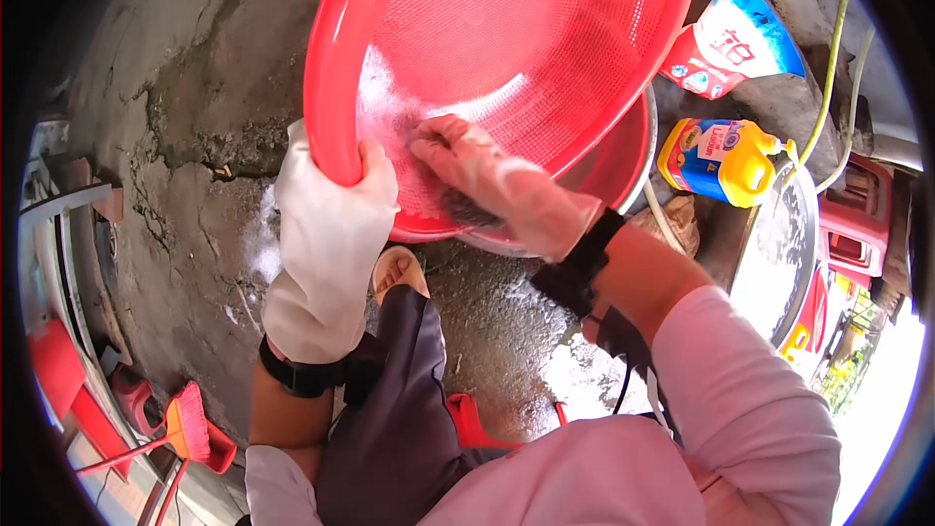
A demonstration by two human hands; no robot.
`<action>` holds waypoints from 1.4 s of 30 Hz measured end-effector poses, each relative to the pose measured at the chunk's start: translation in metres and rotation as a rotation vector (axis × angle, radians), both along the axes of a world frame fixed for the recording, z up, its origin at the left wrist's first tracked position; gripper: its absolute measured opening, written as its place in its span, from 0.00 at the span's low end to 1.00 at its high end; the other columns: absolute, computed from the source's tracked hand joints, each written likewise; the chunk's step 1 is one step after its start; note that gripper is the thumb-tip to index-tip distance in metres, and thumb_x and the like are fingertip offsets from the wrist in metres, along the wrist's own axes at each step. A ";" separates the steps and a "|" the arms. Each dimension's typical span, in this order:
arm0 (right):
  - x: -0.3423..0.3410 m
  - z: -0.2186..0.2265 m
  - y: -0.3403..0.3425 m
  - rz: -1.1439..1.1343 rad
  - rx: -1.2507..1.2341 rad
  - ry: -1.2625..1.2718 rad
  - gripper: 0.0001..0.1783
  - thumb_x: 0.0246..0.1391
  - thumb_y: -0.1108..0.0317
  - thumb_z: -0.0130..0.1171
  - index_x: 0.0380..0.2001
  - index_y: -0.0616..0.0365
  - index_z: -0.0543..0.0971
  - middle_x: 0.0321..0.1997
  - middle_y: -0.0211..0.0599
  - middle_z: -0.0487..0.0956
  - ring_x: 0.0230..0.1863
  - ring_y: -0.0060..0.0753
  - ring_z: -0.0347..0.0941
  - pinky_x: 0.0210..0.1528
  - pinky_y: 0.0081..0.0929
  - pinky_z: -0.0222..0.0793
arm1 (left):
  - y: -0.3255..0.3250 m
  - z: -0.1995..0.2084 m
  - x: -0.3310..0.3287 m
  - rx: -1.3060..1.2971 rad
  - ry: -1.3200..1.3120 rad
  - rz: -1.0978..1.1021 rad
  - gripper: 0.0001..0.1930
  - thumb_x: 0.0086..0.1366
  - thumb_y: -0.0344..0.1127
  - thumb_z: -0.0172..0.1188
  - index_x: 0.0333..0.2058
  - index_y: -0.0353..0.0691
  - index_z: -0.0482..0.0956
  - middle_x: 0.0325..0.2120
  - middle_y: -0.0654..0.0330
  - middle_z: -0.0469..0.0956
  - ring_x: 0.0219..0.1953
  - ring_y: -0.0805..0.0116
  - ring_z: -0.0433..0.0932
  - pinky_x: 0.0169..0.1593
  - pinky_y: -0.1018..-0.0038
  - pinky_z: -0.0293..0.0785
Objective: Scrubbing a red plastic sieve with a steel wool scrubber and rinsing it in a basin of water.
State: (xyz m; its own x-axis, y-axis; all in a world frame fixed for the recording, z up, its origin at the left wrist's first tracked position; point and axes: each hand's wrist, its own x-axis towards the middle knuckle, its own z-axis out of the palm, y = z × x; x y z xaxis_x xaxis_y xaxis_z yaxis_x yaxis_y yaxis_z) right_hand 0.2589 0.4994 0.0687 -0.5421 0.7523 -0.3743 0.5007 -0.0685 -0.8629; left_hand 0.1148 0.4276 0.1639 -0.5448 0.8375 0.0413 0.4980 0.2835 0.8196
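Observation:
A large red plastic basket (487, 24) with fine mesh stands tilted in front of me, its inside toward me. My left hand (331, 195), in a whitish rubber glove, grips the basket's left rim, thumb inside. My right hand (477, 161), in a similar glove, is inside the basket with its fingers curled against the lower left mesh. What those fingers hold, if anything, I cannot make out. Greyish patches show on the mesh around the right hand. Beneath the basket, partly hidden, is a basin (638, 151) with a pale rim.
On the right stand a yellow jug (745, 175) with a blue label and a red, white and blue detergent bag (730, 44). A metal basin (784, 253), pale hose (828, 78) and red stools (857, 214) lie beyond. An orange-red broom (190, 424) is at lower left. The concrete floor (205, 127) is wet.

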 end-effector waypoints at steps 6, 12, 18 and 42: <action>0.117 -0.059 0.099 0.209 0.605 -0.619 0.16 0.59 0.55 0.54 0.45 0.47 0.81 0.43 0.41 0.81 0.49 0.44 0.76 0.53 0.40 0.73 | 0.005 -0.005 0.007 -0.031 -0.035 -0.009 0.10 0.57 0.29 0.62 0.36 0.32 0.73 0.23 0.49 0.78 0.26 0.55 0.82 0.32 0.66 0.76; 0.006 -0.012 0.027 0.074 -0.058 -0.326 0.19 0.61 0.55 0.53 0.45 0.57 0.80 0.44 0.46 0.81 0.43 0.46 0.77 0.48 0.38 0.73 | 0.002 -0.011 0.002 0.044 -0.052 0.024 0.10 0.57 0.28 0.62 0.36 0.32 0.72 0.22 0.49 0.77 0.24 0.56 0.80 0.31 0.66 0.75; 0.061 -0.058 0.054 0.284 0.299 -0.542 0.16 0.59 0.55 0.57 0.44 0.52 0.80 0.46 0.42 0.81 0.51 0.46 0.76 0.53 0.37 0.71 | 0.003 -0.016 0.002 0.077 0.004 -0.057 0.11 0.57 0.28 0.64 0.36 0.33 0.72 0.24 0.50 0.78 0.26 0.55 0.80 0.33 0.66 0.76; 0.105 -0.054 0.077 0.136 0.689 -0.830 0.12 0.56 0.56 0.57 0.39 0.48 0.81 0.40 0.43 0.80 0.45 0.50 0.77 0.47 0.47 0.73 | 0.007 -0.025 -0.003 0.032 -0.082 -0.029 0.17 0.59 0.34 0.65 0.42 0.31 0.72 0.34 0.45 0.78 0.37 0.54 0.81 0.43 0.65 0.76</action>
